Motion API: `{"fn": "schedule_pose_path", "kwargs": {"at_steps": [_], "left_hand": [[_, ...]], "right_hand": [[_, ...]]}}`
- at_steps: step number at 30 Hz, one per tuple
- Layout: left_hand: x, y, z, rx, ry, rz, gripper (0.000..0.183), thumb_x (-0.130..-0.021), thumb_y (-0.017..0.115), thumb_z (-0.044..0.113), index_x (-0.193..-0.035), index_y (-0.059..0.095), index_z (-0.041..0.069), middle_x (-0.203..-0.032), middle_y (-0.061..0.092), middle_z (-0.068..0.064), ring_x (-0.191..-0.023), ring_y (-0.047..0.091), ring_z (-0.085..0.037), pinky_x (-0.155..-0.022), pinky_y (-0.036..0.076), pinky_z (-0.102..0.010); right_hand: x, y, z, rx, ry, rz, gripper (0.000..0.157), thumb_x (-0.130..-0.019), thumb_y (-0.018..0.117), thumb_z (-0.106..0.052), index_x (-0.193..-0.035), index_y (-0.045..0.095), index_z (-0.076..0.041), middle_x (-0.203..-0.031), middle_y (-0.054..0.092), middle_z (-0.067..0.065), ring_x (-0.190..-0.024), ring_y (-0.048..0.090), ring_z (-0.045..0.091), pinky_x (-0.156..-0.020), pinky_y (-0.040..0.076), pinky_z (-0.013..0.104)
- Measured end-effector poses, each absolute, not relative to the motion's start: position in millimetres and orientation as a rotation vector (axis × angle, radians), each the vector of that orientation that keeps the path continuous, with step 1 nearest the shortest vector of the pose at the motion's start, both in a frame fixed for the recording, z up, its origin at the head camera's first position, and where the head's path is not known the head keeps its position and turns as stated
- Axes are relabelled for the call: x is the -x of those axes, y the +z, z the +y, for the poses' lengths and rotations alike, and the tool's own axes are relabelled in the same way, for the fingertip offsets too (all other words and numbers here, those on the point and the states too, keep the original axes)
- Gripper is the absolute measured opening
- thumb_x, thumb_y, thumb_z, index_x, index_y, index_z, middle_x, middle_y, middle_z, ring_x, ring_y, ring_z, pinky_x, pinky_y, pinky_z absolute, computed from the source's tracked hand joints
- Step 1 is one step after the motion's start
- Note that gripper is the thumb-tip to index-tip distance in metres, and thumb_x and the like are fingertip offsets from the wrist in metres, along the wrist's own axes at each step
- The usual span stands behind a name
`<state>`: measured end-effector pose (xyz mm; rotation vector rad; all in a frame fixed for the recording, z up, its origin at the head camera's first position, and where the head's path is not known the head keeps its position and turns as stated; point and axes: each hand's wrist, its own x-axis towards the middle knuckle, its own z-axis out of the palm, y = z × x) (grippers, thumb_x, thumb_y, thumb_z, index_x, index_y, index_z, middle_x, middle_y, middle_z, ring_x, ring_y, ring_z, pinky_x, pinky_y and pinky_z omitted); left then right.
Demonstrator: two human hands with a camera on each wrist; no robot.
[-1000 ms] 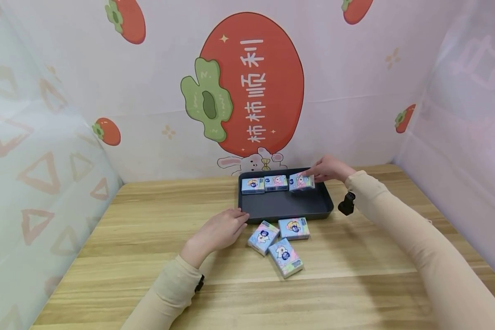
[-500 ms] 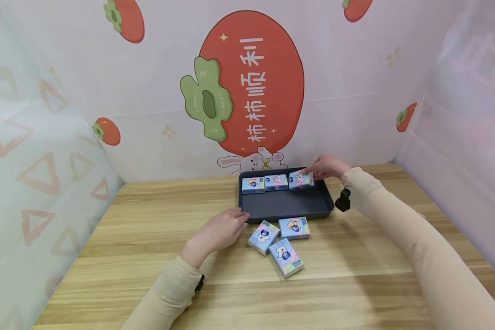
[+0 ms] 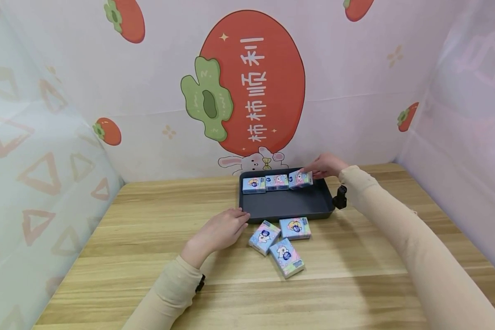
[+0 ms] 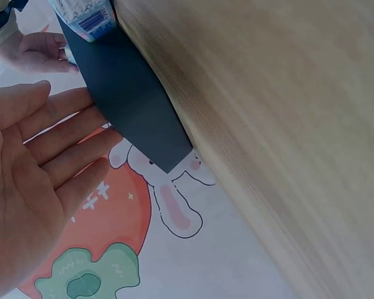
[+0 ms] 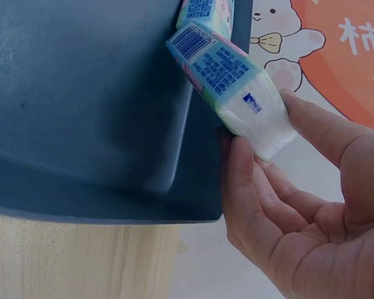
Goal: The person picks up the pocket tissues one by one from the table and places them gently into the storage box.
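Observation:
A dark grey tray point(image 3: 288, 204) lies at the back of the table. Two tissue packs, one at the left point(image 3: 253, 185) and one in the middle point(image 3: 277, 182), lie along its far side. Beside them, my right hand point(image 3: 329, 165) pinches a third tissue pack point(image 5: 230, 81) by its white end, thumb on one side and fingers on the other. That pack sits tilted in the tray's far right corner. My left hand point(image 3: 220, 230) touches the tray's near left corner with straight fingers; its palm point(image 4: 25, 180) shows in the left wrist view.
Three more tissue packs lie on the wooden table point(image 3: 169, 211) in front of the tray: one at the left point(image 3: 265, 237), one near the rim point(image 3: 294, 228), one closest to me point(image 3: 286, 258). A printed cloth wall point(image 3: 156, 91) stands right behind the tray.
My right hand has shifted slightly left, with the tissue pack now closer to the middle one. The left hand and the loose packs have stayed in place.

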<state>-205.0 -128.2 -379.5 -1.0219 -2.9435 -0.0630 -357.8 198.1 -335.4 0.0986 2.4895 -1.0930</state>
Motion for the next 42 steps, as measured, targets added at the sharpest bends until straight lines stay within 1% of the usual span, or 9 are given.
{"fn": "schedule_pose_path", "kwargs": {"at_steps": [2,4,9,13,19,26,29,35,42], "left_hand": [[205,-379,-128,1.021,-0.063,-2.945,0.035,-0.099,0.049,0.023,-0.126,0.061,0.004,-0.128,0.06,-0.013,-0.123,0.054,-0.026,-0.105,0.044,-0.039],[204,-379,-128,1.021,-0.062,-2.945,0.035,-0.099,0.049,0.023,-0.126,0.061,0.004,-0.128,0.06,-0.013,-0.123,0.054,-0.026,-0.105,0.044,-0.039],[205,-380,-128,1.02,-0.067,-2.939,0.035,-0.099,0.049,0.022,-0.126,0.061,0.003,-0.128,0.061,-0.013,-0.122,0.055,-0.026,-0.104,0.045,-0.039],[205,-380,-128,1.018,-0.067,-2.947,0.035,-0.099,0.05,0.022,-0.126,0.061,0.003,-0.128,0.06,-0.014,-0.123,0.054,-0.026,-0.104,0.045,-0.039],[204,-378,-128,1.018,-0.076,-2.952,0.036,-0.099,0.049,0.023,-0.126,0.061,0.003,-0.129,0.06,-0.014,-0.124,0.054,-0.027,-0.105,0.044,-0.04],[206,-382,-128,1.027,-0.077,-2.931,0.034,-0.098,0.051,0.02,-0.124,0.062,0.001,-0.127,0.061,-0.015,-0.122,0.055,-0.028,-0.103,0.045,-0.041],[206,-382,-128,1.023,-0.072,-2.937,0.034,-0.098,0.051,0.021,-0.124,0.062,0.002,-0.127,0.061,-0.015,-0.122,0.055,-0.027,-0.104,0.045,-0.04],[205,-381,-128,1.02,-0.047,-2.945,0.036,-0.099,0.049,0.024,-0.126,0.061,0.004,-0.128,0.061,-0.013,-0.123,0.054,-0.026,-0.105,0.045,-0.039],[204,-379,-128,1.015,-0.054,-2.953,0.036,-0.099,0.049,0.023,-0.126,0.061,0.004,-0.129,0.06,-0.013,-0.123,0.054,-0.025,-0.105,0.044,-0.039]], "right_hand": [[364,-340,201,-0.088,-1.089,2.481,0.039,-0.08,0.074,-0.042,-0.084,0.067,-0.004,-0.082,0.064,0.005,-0.077,0.062,0.019,-0.083,0.056,0.031],[365,-340,201,-0.088,-1.084,2.483,0.039,-0.08,0.074,-0.043,-0.082,0.068,-0.004,-0.081,0.064,0.006,-0.077,0.061,0.019,-0.082,0.056,0.031],[362,-339,197,-0.123,-1.103,2.499,0.034,-0.085,0.07,-0.036,-0.085,0.067,-0.002,-0.084,0.064,0.007,-0.084,0.06,0.022,-0.093,0.052,0.037],[365,-343,197,-0.121,-1.119,2.502,0.034,-0.086,0.069,-0.034,-0.087,0.065,-0.001,-0.086,0.064,0.008,-0.09,0.06,0.026,-0.095,0.051,0.039],[365,-345,198,-0.122,-1.143,2.495,0.038,-0.088,0.068,-0.031,-0.099,0.065,0.004,-0.092,0.065,0.009,-0.098,0.059,0.03,-0.097,0.051,0.039],[364,-350,196,-0.112,-1.195,2.463,0.041,-0.092,0.062,-0.023,-0.117,0.059,0.01,-0.116,0.06,0.021,-0.108,0.056,0.032,-0.1,0.049,0.039],[364,-352,196,-0.123,-1.193,2.47,0.042,-0.093,0.062,-0.023,-0.118,0.058,0.01,-0.12,0.058,0.022,-0.107,0.057,0.031,-0.1,0.049,0.039],[364,-356,196,-0.149,-1.146,2.533,0.039,-0.093,0.062,-0.024,-0.114,0.059,0.009,-0.116,0.06,0.022,-0.103,0.059,0.031,-0.097,0.05,0.04],[366,-361,193,-0.175,-1.14,2.574,0.042,-0.093,0.062,-0.024,-0.119,0.059,0.009,-0.118,0.06,0.023,-0.096,0.061,0.028,-0.092,0.053,0.038]]}}
